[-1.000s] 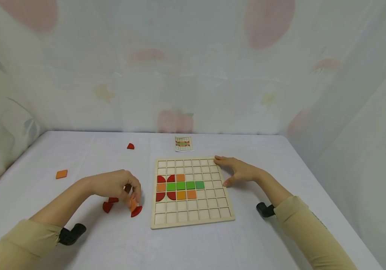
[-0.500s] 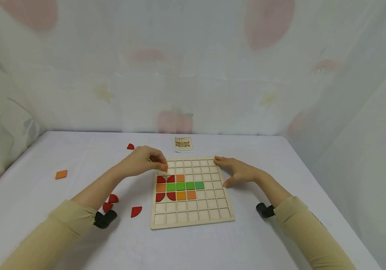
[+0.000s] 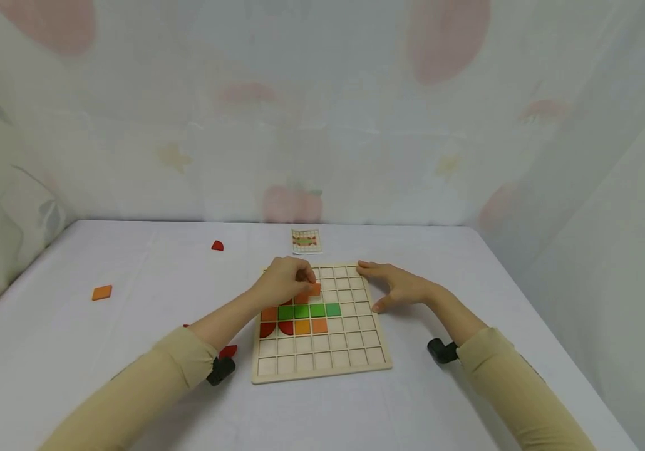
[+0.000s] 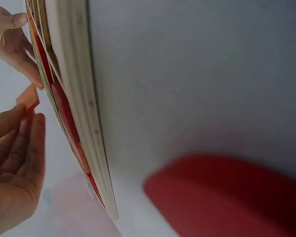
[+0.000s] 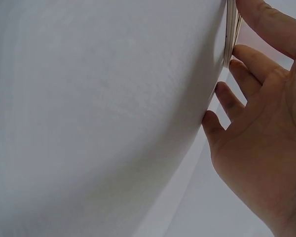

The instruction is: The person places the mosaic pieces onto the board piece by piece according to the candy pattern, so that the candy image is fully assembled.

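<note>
Left hand [image 3: 284, 285] grip pinching orange tile [image 3: 314, 289] over grid board [image 3: 376, 358], right hand [image 3: 398, 289] grip open, bracing board edge.

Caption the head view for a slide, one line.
Left hand holds an orange square tile over the wooden grid board; right hand steadies its far-right corner.

A white table [image 3: 356, 413] fills the corner. Pale curtains [image 3: 322, 125] with faded pink blotches hang behind and beside it. Light is soft and even.

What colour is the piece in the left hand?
Orange piece, clearest in the head view.
</note>
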